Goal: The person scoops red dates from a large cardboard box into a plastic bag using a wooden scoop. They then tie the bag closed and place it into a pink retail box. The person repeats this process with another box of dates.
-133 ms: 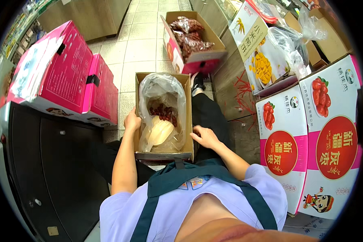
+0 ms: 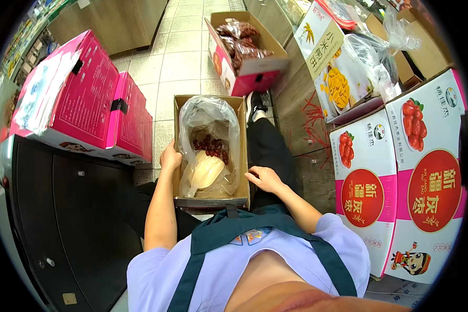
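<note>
An open cardboard box [image 2: 238,202] stands between my legs, lined with a clear plastic bag [image 2: 210,108]. Inside the bag lie dark red dried dates [image 2: 211,145] and a pale, ribbed scoop [image 2: 207,171], which nothing is holding. My left hand [image 2: 170,157] grips the box's left wall, some of its fingers hidden against the side. On the opposite side, my right hand [image 2: 265,179] has its fingers bent against the right wall, close to my thigh. Both hands are outside the bag.
Beyond my shoe [image 2: 255,107], an open box [image 2: 260,67] holds bagged dates [image 2: 243,44]. Pink cartons [image 2: 88,88] stand at left above a black cabinet [image 2: 88,218]. White-and-pink cartons [image 2: 366,234] line the right, near red strips [image 2: 313,117] and plastic bags [image 2: 377,57].
The far box of bagged dates has shifted slightly left and away, and more of my shoe shows beside it. My hands and the near box stay put.
</note>
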Demonstrator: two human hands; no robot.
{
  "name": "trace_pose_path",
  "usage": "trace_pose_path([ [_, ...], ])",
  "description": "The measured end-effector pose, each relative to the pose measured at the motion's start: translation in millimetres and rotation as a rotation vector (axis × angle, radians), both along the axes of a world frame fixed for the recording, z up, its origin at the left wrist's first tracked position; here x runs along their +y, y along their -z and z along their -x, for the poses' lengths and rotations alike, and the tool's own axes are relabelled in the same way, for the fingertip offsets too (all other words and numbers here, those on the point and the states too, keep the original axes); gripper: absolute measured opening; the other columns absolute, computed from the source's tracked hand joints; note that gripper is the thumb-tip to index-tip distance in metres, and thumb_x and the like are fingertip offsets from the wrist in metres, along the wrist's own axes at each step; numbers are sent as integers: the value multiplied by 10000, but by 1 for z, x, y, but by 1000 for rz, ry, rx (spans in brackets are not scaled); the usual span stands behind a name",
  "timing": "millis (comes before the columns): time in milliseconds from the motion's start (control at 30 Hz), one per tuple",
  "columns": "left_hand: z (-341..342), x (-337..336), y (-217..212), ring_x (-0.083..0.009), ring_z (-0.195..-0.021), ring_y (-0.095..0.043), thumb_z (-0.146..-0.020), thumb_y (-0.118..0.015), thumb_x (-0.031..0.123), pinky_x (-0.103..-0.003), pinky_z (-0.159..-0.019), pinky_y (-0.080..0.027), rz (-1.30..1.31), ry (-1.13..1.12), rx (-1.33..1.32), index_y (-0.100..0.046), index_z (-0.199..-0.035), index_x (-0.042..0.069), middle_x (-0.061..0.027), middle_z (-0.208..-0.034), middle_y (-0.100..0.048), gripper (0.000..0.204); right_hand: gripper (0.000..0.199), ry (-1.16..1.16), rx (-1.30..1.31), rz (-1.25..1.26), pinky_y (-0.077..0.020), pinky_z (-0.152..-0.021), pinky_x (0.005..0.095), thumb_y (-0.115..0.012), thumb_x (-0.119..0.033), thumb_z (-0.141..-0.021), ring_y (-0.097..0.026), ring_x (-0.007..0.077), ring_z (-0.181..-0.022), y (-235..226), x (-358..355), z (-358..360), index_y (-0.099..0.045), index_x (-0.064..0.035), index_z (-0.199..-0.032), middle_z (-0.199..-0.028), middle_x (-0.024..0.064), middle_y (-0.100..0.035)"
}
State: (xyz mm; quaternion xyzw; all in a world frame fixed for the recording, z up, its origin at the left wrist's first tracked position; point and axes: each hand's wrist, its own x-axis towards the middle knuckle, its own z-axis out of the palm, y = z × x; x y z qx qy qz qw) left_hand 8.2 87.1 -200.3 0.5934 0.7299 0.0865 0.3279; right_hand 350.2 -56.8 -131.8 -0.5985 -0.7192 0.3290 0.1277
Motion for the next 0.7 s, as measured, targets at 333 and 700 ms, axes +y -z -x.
trace_pose_path([
  [333,-7,3,-14,-351,-1041,-623,-763,-558,187,-422,-886,-473,-7,-82,-28,-515,-1352,185,-207,-1114,-651,591,780,20,-136,262,-477,-898,441,-581,-579,-841,-601,418,-1035,-9,50,3,-475,123,-1166,-1067,335,-601],
  [700,-12,26,21,-375,-982,-631,-798,-615,330,-459,-838,-482,-113,-94,-145,-635,-1170,134,-207,-1013,-672,421,431,221,-287,123,-500,-810,508,-539,-119,-823,-624,461,-895,42,106,-9,-441,154,-1142,-923,348,-619],
])
